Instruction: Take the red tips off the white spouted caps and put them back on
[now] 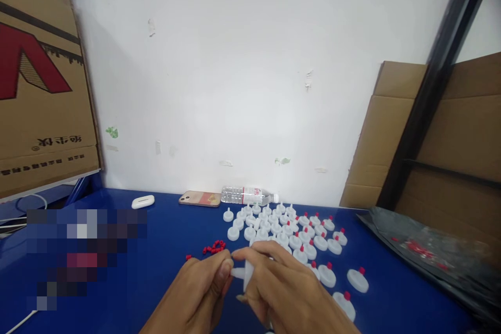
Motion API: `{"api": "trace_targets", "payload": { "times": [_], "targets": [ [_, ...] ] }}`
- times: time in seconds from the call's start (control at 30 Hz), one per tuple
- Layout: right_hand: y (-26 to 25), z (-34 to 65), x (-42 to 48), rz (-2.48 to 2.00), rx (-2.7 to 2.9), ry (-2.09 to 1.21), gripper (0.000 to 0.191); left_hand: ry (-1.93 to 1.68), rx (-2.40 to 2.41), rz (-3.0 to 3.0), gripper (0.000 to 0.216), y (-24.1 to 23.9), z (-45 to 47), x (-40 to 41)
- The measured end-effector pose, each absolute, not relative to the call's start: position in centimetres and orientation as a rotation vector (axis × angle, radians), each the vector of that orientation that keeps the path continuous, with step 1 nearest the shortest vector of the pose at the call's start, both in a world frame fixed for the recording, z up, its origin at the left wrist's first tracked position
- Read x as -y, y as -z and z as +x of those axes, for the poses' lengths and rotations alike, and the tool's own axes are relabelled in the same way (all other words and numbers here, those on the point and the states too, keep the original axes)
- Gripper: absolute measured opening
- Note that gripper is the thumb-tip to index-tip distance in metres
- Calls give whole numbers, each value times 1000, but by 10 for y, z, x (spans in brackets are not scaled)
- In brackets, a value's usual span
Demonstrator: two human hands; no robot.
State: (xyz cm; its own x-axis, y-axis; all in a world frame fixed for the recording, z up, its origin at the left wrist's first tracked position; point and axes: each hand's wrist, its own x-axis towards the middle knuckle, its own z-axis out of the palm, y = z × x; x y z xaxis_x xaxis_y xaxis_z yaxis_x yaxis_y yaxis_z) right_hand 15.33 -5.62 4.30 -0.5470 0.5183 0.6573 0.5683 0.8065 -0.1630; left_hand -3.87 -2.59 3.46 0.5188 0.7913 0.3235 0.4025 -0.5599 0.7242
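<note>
My right hand (279, 282) grips a white plastic nozzle cap (248, 274), turned sideways with its spout pointing left. At the spout's tip, my left hand (207, 284) is closed in a pinch; whatever its fingertips hold is hidden. Just beyond the left hand lie several small red tip caps (214, 247). Behind and right of my hands, many white nozzle caps stand spout up on the blue table. Those toward the right, such as a capped nozzle cap (357, 279), carry red tips; a bare nozzle cap (233, 233) at the left of the group does not.
Along the wall lie a clear bottle (238, 194), a phone (199, 198) and a white case (143, 202). A dark plastic bag (430, 250) with red pieces is at the right. Cardboard (385, 130) leans behind it. A large box (43, 88) stands left, above a pixelated patch.
</note>
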Motion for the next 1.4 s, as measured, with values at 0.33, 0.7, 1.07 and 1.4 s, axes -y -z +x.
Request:
{"api": "trace_targets", "payload": {
  "times": [0.33, 0.7, 1.07, 1.4],
  "targets": [
    [-39, 149, 63, -895, 2260, 271, 26, -870, -824, 2016, 61, -33, -35, 17],
    [-30, 144, 50, -1083, 2326, 328, 17, -706, -1198, 2436, 47, -15, -39, 8],
    [-18, 274, 83, -1674, 2050, 467, 40, -54, -1871, 2421, 35, -21, -35, 0],
    [16, 299, 80, -1917, 2010, 174, 47, -51, -1847, 2515, 39, -5, -32, -5]
  ]
}}
